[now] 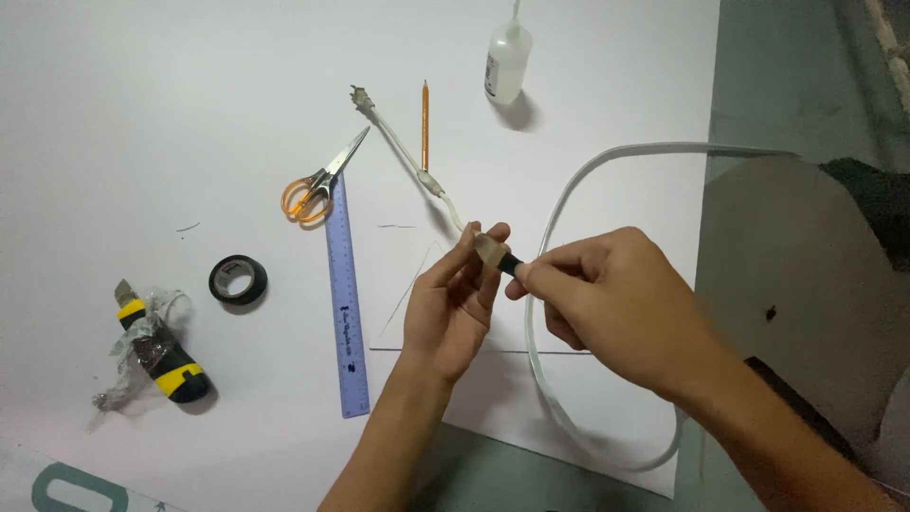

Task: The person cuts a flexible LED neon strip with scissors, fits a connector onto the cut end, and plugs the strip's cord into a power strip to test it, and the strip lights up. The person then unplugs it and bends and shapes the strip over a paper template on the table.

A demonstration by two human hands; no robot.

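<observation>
Right hand (607, 294) fingers pinch black cable end (510, 264) — left hand (455, 303) fingers grip taped joint (489, 248).

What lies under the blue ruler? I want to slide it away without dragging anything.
The blue ruler lies flat on the white sheet. The orange-handled scissors touch its top end. Nothing pokes out; beneath is hidden.

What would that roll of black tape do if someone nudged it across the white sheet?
The roll of black tape lies flat on its side on the white sheet, so it would probably slide, not roll. It looks small and hollow, so likely light. Stood on edge, it could well roll away.
</observation>
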